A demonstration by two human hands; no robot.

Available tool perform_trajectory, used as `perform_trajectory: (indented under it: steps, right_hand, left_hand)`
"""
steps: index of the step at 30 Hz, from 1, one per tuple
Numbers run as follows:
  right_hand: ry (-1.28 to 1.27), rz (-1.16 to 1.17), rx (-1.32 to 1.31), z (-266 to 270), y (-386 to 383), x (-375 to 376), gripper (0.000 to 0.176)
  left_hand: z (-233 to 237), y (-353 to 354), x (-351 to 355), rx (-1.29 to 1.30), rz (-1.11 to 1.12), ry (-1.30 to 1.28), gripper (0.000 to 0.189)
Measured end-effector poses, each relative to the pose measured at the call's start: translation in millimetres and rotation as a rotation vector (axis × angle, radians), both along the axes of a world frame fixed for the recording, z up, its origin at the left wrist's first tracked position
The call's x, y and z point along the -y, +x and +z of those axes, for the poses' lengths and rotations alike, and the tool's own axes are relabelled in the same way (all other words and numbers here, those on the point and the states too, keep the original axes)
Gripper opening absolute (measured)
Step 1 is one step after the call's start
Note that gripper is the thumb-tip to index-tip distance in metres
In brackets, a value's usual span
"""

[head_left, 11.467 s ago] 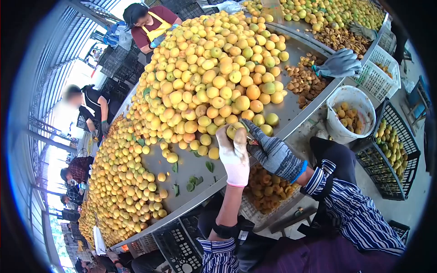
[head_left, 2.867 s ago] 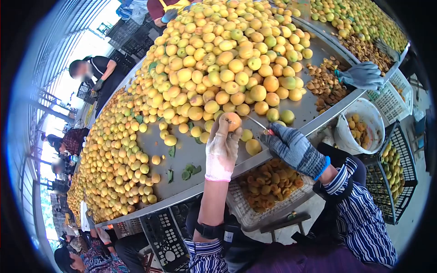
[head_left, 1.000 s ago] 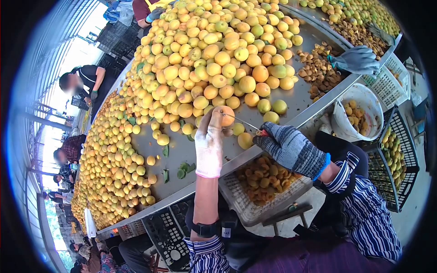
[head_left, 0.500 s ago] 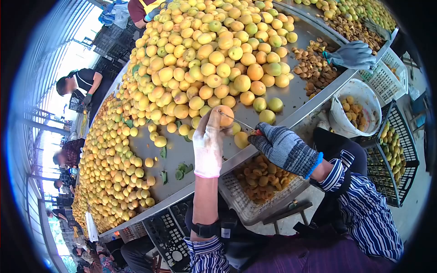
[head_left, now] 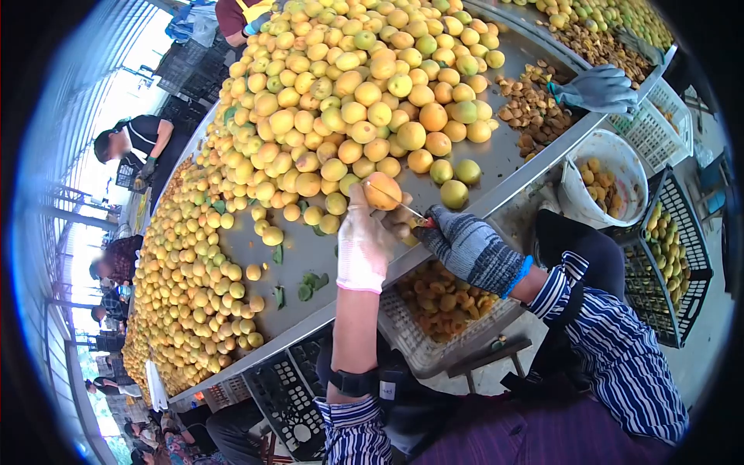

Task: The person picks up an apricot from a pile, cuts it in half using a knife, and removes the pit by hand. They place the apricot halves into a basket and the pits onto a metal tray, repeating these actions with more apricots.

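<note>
My left hand [head_left: 366, 240], in a white and pink glove, grips an orange-yellow fruit [head_left: 383, 191] above the metal table's near edge. In a grey knitted glove with a blue cuff, my right hand [head_left: 473, 249] is closed on the red handle of a thin metal tool [head_left: 403, 208]. The tool's thin shaft lies across the face of the fruit; whether its tip is in the flesh cannot be made out. A large heap of yellow fruit [head_left: 310, 101] lies just beyond both hands.
Below the table edge [head_left: 457, 219] stands a crate of fruit pieces [head_left: 446, 302]. To the right are a white bucket [head_left: 604, 182], a black crate [head_left: 668, 256] and a grey glove [head_left: 597, 91] on the rim. Co-workers stand at the left, one [head_left: 147, 143] beside the table.
The held fruit has turned and my left hand has shifted slightly right and down. My right hand and the tool have moved a little left.
</note>
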State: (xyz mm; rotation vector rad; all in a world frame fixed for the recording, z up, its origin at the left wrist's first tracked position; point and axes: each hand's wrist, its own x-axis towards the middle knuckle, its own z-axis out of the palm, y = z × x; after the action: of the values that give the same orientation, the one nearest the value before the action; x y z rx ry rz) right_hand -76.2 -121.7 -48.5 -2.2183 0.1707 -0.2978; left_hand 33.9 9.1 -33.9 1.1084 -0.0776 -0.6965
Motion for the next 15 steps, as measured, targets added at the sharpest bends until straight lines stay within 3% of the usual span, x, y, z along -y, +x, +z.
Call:
perform_trajectory:
  steps: [2, 4, 7, 10, 14, 15]
  right_hand:
    - [0.037, -0.008, 0.012, 2.8, 0.8, 1.3, 0.022]
    - [0.068, -0.019, 0.009, 4.5, -1.8, 1.7, 0.019]
    - [0.016, 0.009, -0.087, 10.5, -5.5, 3.1, 0.025]
    - [0.108, 0.018, -0.064, 1.9, -4.3, -2.9, 0.026]
    - [0.078, -0.004, -0.006, -15.8, 1.0, -9.1, 0.027]
    - [0.047, -0.016, 0.001, -17.1, 1.4, -9.9, 0.027]
  left_hand:
    - [12.9, -8.1, 6.3, 0.265, 0.027, 0.367, 0.060]
    - [4.5, -8.1, 5.0, 0.238, 0.110, 0.378, 0.054]
    - [12.2, -18.0, 9.3, 0.503, 0.131, 0.497, 0.059]
    - [3.0, -12.3, 7.6, 0.396, 0.052, 0.379, 0.056]
    - [9.1, -9.4, 17.6, -0.007, 0.085, 0.253, 0.052]
    - [11.8, -9.5, 19.7, -0.007, 0.085, 0.253, 0.052]
